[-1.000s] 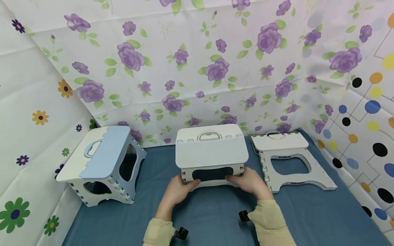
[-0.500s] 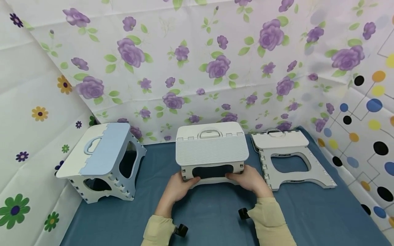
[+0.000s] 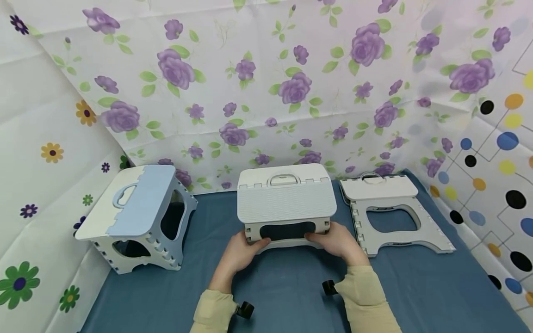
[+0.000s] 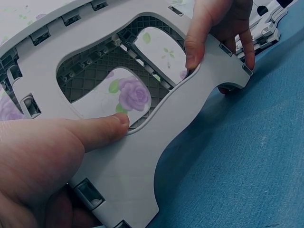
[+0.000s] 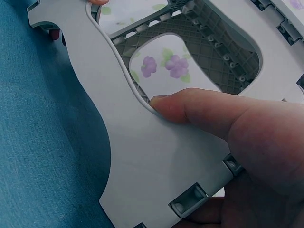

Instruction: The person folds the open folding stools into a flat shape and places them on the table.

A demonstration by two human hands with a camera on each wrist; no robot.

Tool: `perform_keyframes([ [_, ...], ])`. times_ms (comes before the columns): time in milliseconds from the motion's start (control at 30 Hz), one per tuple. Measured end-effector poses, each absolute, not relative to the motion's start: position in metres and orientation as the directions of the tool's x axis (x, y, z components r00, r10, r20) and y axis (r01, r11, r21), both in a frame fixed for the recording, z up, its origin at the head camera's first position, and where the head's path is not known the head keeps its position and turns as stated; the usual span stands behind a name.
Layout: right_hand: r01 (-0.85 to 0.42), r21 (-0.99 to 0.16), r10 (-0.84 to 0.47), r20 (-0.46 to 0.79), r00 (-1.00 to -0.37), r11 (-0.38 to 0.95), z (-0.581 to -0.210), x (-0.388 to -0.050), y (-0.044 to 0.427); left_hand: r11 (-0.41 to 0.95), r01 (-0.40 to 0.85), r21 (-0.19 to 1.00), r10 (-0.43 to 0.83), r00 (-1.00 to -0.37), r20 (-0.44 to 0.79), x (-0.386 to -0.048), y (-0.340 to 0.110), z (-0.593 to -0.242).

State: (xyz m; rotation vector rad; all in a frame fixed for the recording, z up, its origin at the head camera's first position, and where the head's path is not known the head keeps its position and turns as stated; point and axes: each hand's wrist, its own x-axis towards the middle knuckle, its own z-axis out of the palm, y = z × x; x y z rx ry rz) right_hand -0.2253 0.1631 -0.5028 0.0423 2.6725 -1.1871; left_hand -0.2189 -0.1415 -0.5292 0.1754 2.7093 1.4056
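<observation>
A white and pale grey folding stool [image 3: 286, 199] stands unfolded at the middle, its top level and its handle up. My left hand [image 3: 239, 254] grips the near leg panel at its left side, and my right hand [image 3: 338, 243] grips it at the right. In the left wrist view the left thumb [image 4: 107, 130] lies on the lower rim of the panel's opening. The right wrist view has the right thumb [image 5: 190, 107] on the same rim, with fingers behind the panel, partly hidden.
A white and blue stool [image 3: 143, 203] stands unfolded at the left. At the right a white stool [image 3: 395, 222] lies folded flat on the blue cloth [image 3: 287, 296]. Behind hangs a flowered curtain [image 3: 258, 92], with a dotted one [image 3: 495, 185] at the right.
Both hands keep the same grip on the middle stool. The whole scene has shifted slightly upward in the head view; nothing else has visibly moved.
</observation>
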Motion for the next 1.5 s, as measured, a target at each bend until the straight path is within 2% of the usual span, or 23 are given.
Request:
perform_keyframes([
  [1500,0.123,-0.740,-0.048,-0.206,-0.977,0.661,-0.5021,-0.2265,0.1621,0.575,0.061,0.816,0.136,-0.990,-0.022,-0.2210,-0.1404,-0.5299],
])
